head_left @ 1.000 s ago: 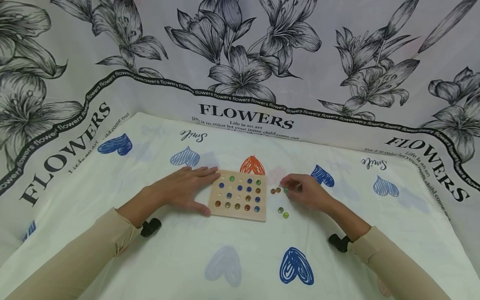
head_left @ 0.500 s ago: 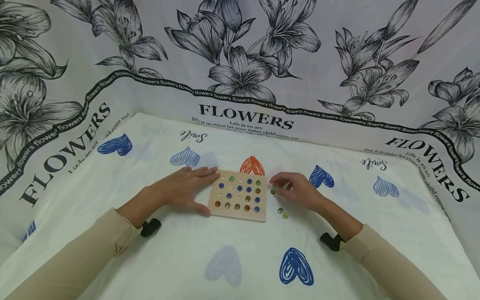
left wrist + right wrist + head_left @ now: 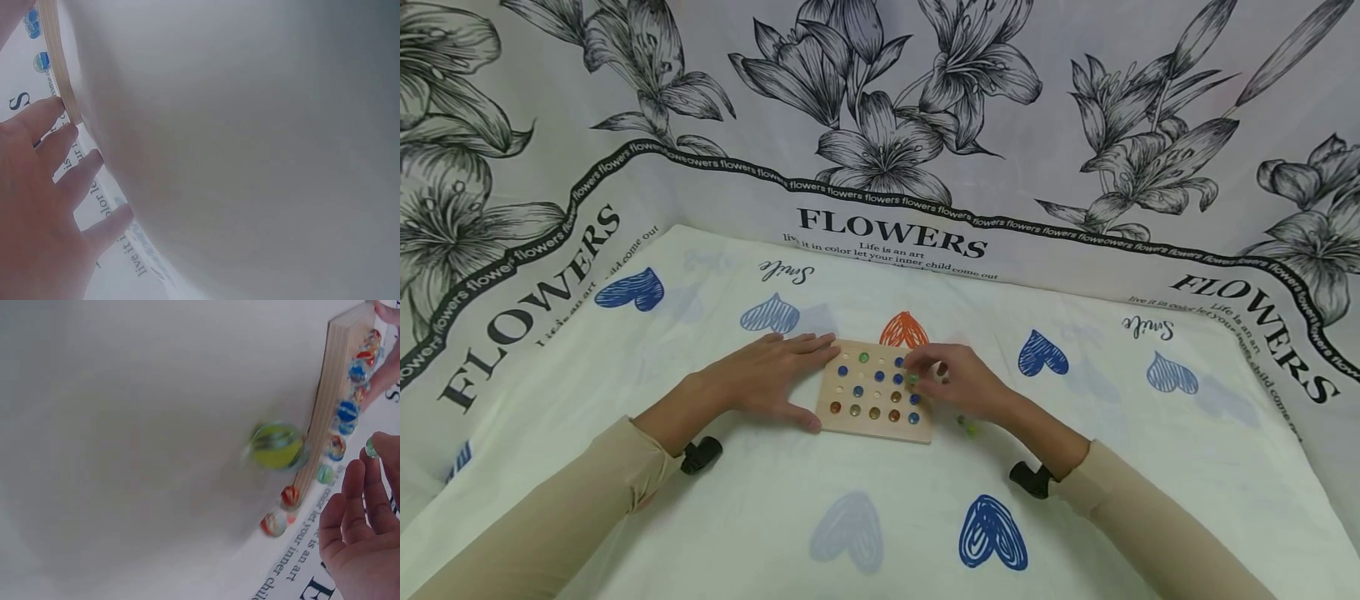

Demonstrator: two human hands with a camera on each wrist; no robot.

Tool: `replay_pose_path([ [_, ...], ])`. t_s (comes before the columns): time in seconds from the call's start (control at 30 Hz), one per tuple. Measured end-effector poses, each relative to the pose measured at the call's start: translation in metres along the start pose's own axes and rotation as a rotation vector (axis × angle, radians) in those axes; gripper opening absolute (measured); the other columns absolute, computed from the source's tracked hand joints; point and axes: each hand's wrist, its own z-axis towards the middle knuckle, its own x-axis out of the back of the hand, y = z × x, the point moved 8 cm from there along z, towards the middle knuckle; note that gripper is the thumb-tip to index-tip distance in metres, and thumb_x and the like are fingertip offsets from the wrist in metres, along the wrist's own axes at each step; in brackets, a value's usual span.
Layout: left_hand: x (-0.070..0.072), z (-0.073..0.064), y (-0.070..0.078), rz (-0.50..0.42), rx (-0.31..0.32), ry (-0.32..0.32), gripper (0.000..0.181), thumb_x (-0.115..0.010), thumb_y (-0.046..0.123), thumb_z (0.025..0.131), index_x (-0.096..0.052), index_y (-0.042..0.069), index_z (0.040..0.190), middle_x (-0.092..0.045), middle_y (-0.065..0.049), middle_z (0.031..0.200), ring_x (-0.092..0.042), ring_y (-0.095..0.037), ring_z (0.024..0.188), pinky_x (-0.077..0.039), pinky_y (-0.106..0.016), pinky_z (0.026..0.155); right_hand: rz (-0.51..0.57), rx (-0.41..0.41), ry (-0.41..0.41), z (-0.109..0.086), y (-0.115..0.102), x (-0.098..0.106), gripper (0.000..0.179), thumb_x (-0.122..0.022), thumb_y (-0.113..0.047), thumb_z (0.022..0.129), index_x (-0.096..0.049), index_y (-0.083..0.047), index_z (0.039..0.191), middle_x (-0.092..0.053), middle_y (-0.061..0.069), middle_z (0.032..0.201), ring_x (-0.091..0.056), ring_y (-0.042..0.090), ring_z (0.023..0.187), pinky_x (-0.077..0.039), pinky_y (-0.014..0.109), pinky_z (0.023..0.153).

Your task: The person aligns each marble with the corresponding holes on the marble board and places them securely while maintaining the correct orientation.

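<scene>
A square wooden board [image 3: 883, 431] lies in front of me, with blue, green and brownish glass marbles seated in rows of holes; a few holes among them are bare. My left hand [image 3: 775, 377] rests flat beside it, fingers and thumb spread along its left edge. In the left wrist view its fingertips meet the board's side. Over the board's right edge, my right hand [image 3: 967, 383] pinches a green marble [image 3: 370, 448] between thumb and forefinger. That hand covers part of the right column of holes in the head view.
Right of the board lie loose marbles: a yellow-green one [image 3: 278, 449], a darker green one [image 3: 960, 420], and two reddish ones [image 3: 290, 495] partly behind my right hand. White cloth [image 3: 737, 517] printed with hearts covers the table. A flower-printed curtain [image 3: 880, 108] stands behind.
My right hand has moved left from among the loose marbles to over the board's right edge, carrying the green marble. The left hand and the board have stayed in place.
</scene>
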Motion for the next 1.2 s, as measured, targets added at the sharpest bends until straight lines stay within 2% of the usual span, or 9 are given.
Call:
replay_pose_path([
  [0.2,-0.001,0.001,-0.001,-0.005,0.001,-0.003,0.111,-0.059,0.085,0.072,-0.034,0.017,0.157,-0.025,-0.004,0.164,-0.025,-0.031,0.149,-0.028,-0.068,0.11,0.016,-0.011,-0.028,0.004,-0.007,-0.012,0.027,-0.072,-0.001,0.088,-0.07,-0.008,0.114,-0.071,0.001,0.109,-0.062,0.016,0.1,-0.053,0.038,0.089],
  [0.33,-0.001,0.001,-0.002,0.0,0.003,-0.001,0.112,-0.059,0.085,0.072,-0.034,0.017,0.156,-0.026,-0.003,0.163,-0.026,-0.03,0.149,-0.029,-0.067,0.11,0.028,0.01,-0.052,0.008,-0.013,-0.019,0.027,-0.07,-0.001,0.089,-0.07,-0.008,0.115,-0.071,-0.001,0.109,-0.062,0.014,0.102,-0.053,0.037,0.092],
  [0.53,0.0,0.0,-0.001,-0.001,0.0,-0.002,0.111,-0.06,0.084,0.072,-0.034,0.016,0.157,-0.026,-0.003,0.163,-0.026,-0.03,0.149,-0.03,-0.066,0.11,0.012,0.013,-0.065,0.013,-0.018,-0.027,0.027,-0.071,-0.003,0.089,-0.07,-0.011,0.115,-0.071,-0.005,0.108,-0.06,0.012,0.095,-0.053,0.029,0.08],
  [0.63,0.0,-0.001,-0.001,-0.002,0.002,-0.005,0.111,-0.061,0.083,0.073,-0.033,0.016,0.157,-0.025,-0.003,0.164,-0.026,-0.03,0.149,-0.029,-0.066,0.111,-0.014,0.007,-0.063,0.014,-0.019,-0.03,0.026,-0.071,-0.004,0.089,-0.071,-0.012,0.114,-0.071,-0.006,0.108,-0.058,0.013,0.096,-0.052,0.029,0.08],
  [0.93,0.0,0.0,-0.002,0.004,0.005,-0.002,0.111,-0.06,0.084,0.073,-0.034,0.017,0.157,-0.026,-0.003,0.163,-0.027,-0.03,0.149,-0.03,-0.065,0.111,-0.123,0.039,-0.052,0.02,-0.021,-0.037,0.024,-0.073,-0.006,0.088,-0.073,-0.013,0.11,-0.072,-0.007,0.104,-0.057,0.013,0.109,-0.045,0.038,0.104],
  [1.2,0.001,0.0,-0.001,0.007,-0.003,-0.008,0.112,-0.06,0.084,0.072,-0.033,0.016,0.157,-0.026,-0.004,0.163,-0.027,-0.031,0.148,-0.031,-0.065,0.11,-0.136,0.047,-0.059,0.021,-0.02,-0.039,0.023,-0.073,-0.005,0.088,-0.072,-0.015,0.109,-0.072,-0.007,0.103,-0.056,0.014,0.114,-0.042,0.038,0.107],
])
